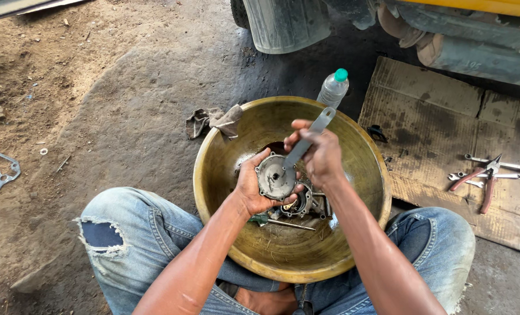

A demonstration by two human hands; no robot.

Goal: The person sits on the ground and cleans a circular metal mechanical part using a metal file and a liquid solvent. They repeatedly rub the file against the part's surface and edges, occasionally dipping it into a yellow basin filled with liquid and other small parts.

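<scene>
Left hand (pixel 253 188) cups round metal cover (pixel 275 178) over brass basin (pixel 225 140); right hand (pixel 318 154) grips grey spanner (pixel 307 139) on it.

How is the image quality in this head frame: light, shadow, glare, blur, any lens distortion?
Head view: soft, even daylight, with shade under the vehicle along the top edge; no harsh glare, only a dull sheen on the brass bowl; left hand, round metal cover, right hand and wrench are sharp, no motion blur; mild wide-angle stretching at the corners; small parts at the bowl's bottom are cluttered and hard to tell apart.
</scene>
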